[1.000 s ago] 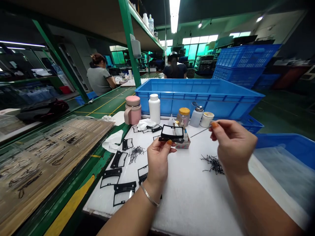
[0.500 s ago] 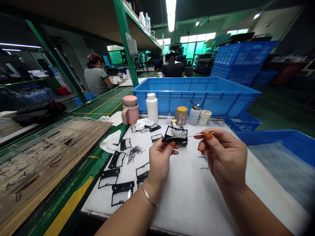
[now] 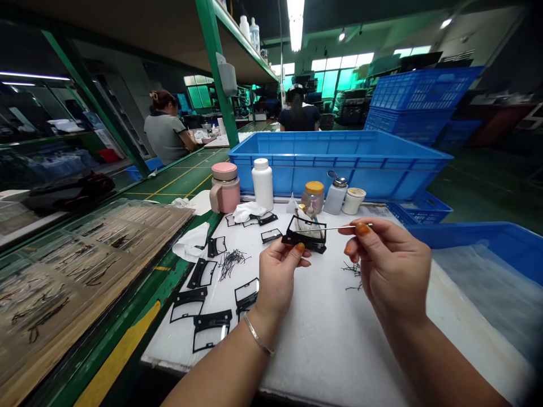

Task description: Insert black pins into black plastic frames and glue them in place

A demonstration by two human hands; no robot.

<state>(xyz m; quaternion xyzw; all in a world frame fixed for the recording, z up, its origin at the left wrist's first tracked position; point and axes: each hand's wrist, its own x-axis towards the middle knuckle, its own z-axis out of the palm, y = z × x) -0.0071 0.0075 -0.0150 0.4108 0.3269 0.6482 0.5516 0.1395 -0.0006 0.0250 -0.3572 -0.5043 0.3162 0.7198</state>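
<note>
Pinching a black frame (image 3: 305, 234) along its near edge, the left hand (image 3: 280, 277) holds it closed between thumb and fingers, just above a white sheet (image 3: 339, 350). The right hand (image 3: 392, 271) grips a thin metal pin (image 3: 335, 228) between thumb and forefinger, with the pin pointing left across the frame's opening. Whether its tip touches the frame is too hard to see.

More black frames (image 3: 211, 330) lie on the sheet to the left, beside a tangle of black wires (image 3: 232, 263) and a crumpled white cloth (image 3: 192, 242). A smaller scatter of wires (image 3: 353, 271) lies just beyond the right hand.

Along the far edge of the sheet stand a pink mug (image 3: 224, 187), a white bottle (image 3: 262, 183), a yellow-lidded jar (image 3: 314, 196) and a pump dispenser (image 3: 335, 195), in front of a blue crate (image 3: 339, 169). A lined blue bin (image 3: 487, 265) sits to the right. Far left, a co-worker (image 3: 165, 133) sits at the bench.
</note>
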